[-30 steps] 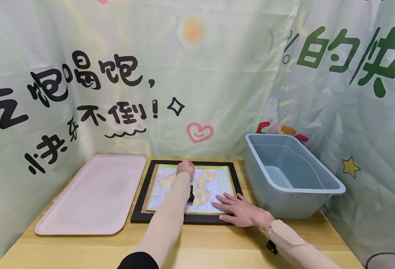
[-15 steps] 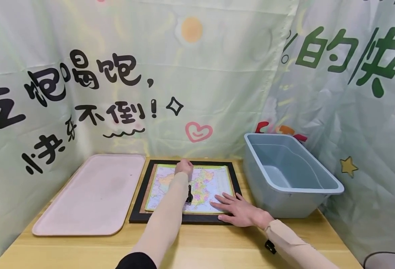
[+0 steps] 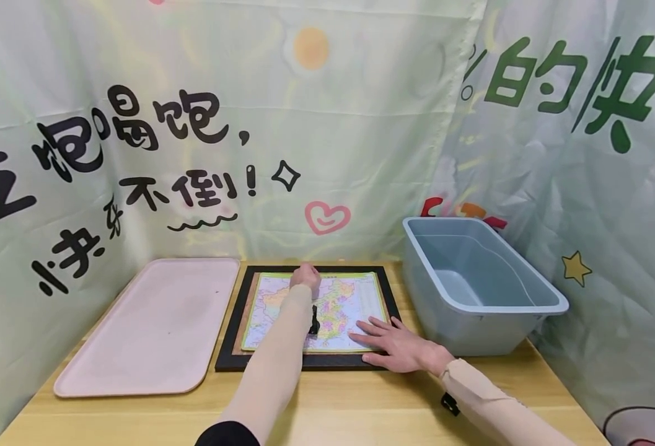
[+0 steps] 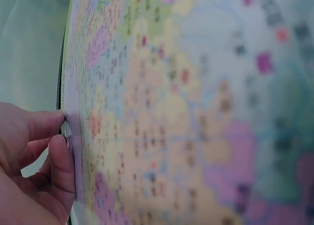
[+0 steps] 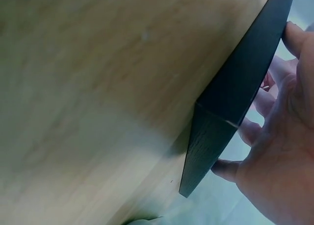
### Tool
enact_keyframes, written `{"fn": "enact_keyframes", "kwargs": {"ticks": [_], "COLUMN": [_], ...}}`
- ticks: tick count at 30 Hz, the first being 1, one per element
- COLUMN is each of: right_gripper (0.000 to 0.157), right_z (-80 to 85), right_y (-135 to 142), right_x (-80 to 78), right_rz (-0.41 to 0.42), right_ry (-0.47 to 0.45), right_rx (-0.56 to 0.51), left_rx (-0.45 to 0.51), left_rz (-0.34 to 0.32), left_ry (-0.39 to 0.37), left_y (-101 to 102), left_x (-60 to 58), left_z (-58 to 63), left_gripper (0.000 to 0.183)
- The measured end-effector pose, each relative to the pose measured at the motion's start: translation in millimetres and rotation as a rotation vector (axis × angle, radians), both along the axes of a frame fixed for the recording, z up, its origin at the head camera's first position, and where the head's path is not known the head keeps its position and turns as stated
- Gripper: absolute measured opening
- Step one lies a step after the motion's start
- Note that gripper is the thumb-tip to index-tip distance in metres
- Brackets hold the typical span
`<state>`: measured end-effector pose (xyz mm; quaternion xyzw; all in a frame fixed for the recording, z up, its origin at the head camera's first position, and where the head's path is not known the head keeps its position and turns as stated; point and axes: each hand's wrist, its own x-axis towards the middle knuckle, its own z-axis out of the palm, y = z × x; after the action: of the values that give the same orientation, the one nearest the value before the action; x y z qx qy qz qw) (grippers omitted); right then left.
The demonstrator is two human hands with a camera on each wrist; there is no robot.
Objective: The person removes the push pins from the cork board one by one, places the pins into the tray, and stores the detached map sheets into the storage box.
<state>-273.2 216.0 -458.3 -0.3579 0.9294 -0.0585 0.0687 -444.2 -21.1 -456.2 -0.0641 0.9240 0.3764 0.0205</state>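
Note:
A colourful paper map (image 3: 338, 316) with a yellow-green border lies on a brown board (image 3: 248, 321) inside a black frame (image 3: 327, 362). At the map's top edge is my left hand (image 3: 306, 279), fingers curled; in the left wrist view its thumb and fingertips (image 4: 58, 118) come close together at the map's edge. I cannot tell whether something small is between them. My right hand (image 3: 400, 348) lies spread over the lower right corner, fingers on the map, thumb on the black frame. The right wrist view shows the frame's corner under its fingers (image 5: 250, 133).
A pale pink tray (image 3: 149, 334) lies left of the frame on the wooden table (image 3: 349, 409). A grey-blue plastic tub (image 3: 461, 303) stands on the right. Behind hangs a printed cloth (image 3: 355, 142). A black clip-like piece (image 3: 313, 322) sits at the left wrist.
Both hands keep almost the same place on the map and frame. The view has shifted slightly, with the background moving a little left.

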Motion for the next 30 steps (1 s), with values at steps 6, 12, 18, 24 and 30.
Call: {"fn": "enact_keyframes", "kwargs": {"ticks": [6, 12, 18, 24, 30], "right_gripper": [0.054, 0.054, 0.054, 0.054, 0.054], "right_z": [0.9, 2.1, 3.3, 2.0, 1.7], "right_y": [0, 0, 0, -1, -1], "right_x": [-0.2, 0.2, -0.9, -0.6, 0.4], "right_rz": [0.0, 0.008, -0.002, 0.002, -0.003], "right_ry": [0.005, -0.004, 0.009, -0.007, -0.02], "right_rx": [-0.003, -0.003, 0.0, -0.005, -0.015], "left_rx": [-0.023, -0.055, -0.049, -0.048, -0.071], "left_rz": [-0.017, -0.059, -0.12, -0.126, -0.13], "left_ry": [0.039, 0.028, 0.028, -0.009, -0.027], "left_y": [0, -1, -2, -2, 1], "left_x": [1.3, 4.9, 12.7, 8.4, 6.7], "left_z": [-1.7, 4.5, 17.4, 12.4, 9.7], "left_gripper": [0.033, 0.029, 0.026, 0.035, 0.024]}}
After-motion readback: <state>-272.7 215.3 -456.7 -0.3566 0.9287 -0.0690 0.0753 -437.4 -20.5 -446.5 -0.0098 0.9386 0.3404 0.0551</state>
